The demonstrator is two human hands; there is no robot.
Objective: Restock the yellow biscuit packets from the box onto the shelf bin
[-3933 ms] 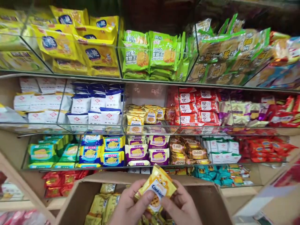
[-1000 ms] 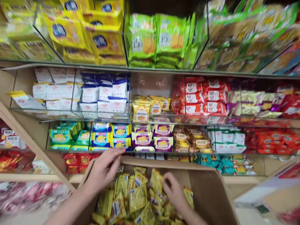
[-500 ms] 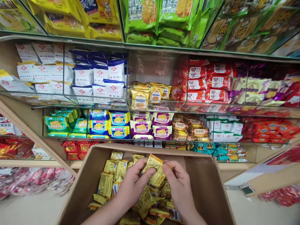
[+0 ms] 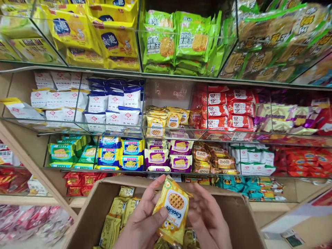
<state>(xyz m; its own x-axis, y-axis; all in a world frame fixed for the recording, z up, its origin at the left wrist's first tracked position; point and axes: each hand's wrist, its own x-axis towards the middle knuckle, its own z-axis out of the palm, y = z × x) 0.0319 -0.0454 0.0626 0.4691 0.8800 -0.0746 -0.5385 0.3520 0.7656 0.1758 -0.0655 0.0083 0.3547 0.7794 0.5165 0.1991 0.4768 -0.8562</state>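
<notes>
A yellow cookie packet (image 4: 174, 211) with a round cookie picture is in my left hand (image 4: 145, 216), its printed front facing up and the lettering upside down. My left thumb lies across the front and the fingers go behind it. At the packet's right edge is my right hand (image 4: 209, 216), slightly blurred, fingers and thumb apart; whether they touch the wrapper is unclear. Below both hands stands a cardboard box (image 4: 228, 204) with more gold packets (image 4: 110, 228) inside, partly hidden by my hands.
Ahead, glass-divided shelves hold matching cookie packets (image 4: 157, 124), red packets (image 4: 215, 110), white-and-blue packets (image 4: 114, 102) and purple biscuit packs (image 4: 157, 157). Above them sit green packs (image 4: 193, 39) and yellow bags (image 4: 70, 31). A slanted wooden panel (image 4: 33, 166) runs along the left.
The cookie packet has turned over from its text side to its picture side and come closer. My right hand has loosened from its pinch on the edge. The view has tilted upward.
</notes>
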